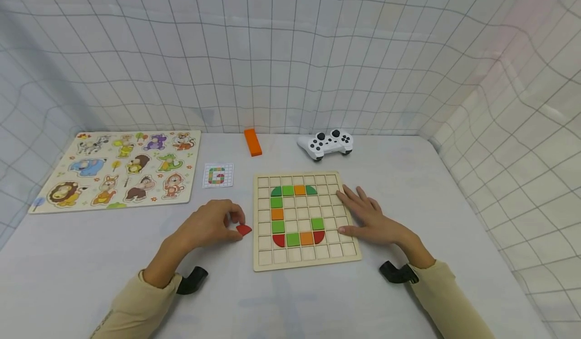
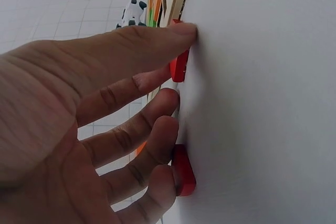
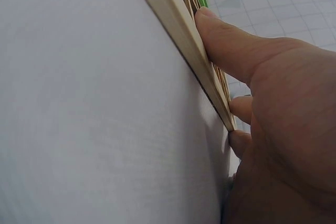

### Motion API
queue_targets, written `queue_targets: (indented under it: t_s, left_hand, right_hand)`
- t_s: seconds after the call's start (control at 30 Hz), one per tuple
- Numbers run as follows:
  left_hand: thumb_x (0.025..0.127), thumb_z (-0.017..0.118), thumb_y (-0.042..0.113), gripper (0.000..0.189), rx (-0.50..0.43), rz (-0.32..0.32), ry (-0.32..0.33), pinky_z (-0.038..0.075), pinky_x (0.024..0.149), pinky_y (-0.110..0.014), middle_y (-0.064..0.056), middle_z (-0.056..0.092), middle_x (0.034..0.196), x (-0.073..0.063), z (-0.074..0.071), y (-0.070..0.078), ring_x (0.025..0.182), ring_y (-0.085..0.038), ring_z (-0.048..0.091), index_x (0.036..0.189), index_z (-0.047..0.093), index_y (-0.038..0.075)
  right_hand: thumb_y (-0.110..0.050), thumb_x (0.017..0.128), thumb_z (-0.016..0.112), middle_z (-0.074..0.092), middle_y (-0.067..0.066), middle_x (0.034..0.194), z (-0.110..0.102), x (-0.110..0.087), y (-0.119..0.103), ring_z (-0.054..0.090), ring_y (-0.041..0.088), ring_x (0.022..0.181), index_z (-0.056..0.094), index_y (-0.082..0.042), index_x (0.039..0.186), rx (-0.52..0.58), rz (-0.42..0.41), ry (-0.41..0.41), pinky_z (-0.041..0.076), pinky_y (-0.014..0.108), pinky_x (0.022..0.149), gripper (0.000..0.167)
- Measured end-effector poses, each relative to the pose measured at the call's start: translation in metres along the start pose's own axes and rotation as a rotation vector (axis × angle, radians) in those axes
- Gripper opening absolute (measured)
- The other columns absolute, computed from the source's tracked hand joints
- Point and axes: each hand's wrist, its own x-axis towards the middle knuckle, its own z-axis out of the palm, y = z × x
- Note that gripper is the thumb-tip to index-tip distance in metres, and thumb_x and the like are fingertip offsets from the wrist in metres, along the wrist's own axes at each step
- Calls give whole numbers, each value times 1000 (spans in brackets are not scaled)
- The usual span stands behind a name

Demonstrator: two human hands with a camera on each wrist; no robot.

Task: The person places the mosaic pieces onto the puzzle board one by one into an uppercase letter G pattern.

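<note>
Between thumb and forefinger, my left hand (image 1: 211,223) pinches a red curved-edged piece (image 1: 243,230) just left of a wooden grid board (image 1: 265,258). In the left wrist view a second red piece (image 2: 184,171) lies on the table by the curled outer fingers; the hand hides it in the head view. Green, orange and red pieces sit in the board's cells, with an orange square (image 1: 277,214) and a green square (image 1: 317,224) among them. My right hand (image 1: 369,220) lies with fingers spread on the board's right edge, thumb over the rim (image 3: 184,35).
A small pattern card (image 1: 218,175) lies behind the left hand, beside an animal puzzle board (image 1: 113,177) at the far left. Toward the back wall are an orange block (image 1: 252,142) and a white game controller (image 1: 327,144). Gridded white cloth walls surround the table.
</note>
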Motion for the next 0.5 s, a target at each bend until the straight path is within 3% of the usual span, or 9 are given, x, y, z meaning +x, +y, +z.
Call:
queue_targets:
  t_s: [0.1, 0.37, 0.5]
  left_hand:
    - [78, 82, 12, 19, 9, 17, 6, 45, 66, -29, 1, 63, 84, 0, -1, 0, 77, -15, 53, 93, 70, 11]
    - [80, 78, 10, 17, 15, -30, 16, 44, 63, -29, 1, 64, 88, 0, -4, 1, 75, -16, 53, 95, 70, 12]
    - [80, 79, 11, 21, 20, -18, 36, 44, 62, -30, 0, 65, 90, 2, -5, 2, 75, -16, 53, 100, 71, 11]
  right_hand:
    - [-46, 95, 65, -1, 8, 170, 1, 0, 0, -15, 40, 153, 12, -21, 162, -3, 2, 1, -1, 63, 117, 89]
    - [-44, 95, 65, 0, 11, 169, 1, 0, 0, -14, 43, 153, 13, -18, 162, 8, -14, 13, -1, 65, 116, 89]
    - [-45, 95, 65, 0, 11, 169, 1, 0, 1, -14, 44, 152, 13, -18, 162, 0, -15, 10, -1, 65, 116, 89]
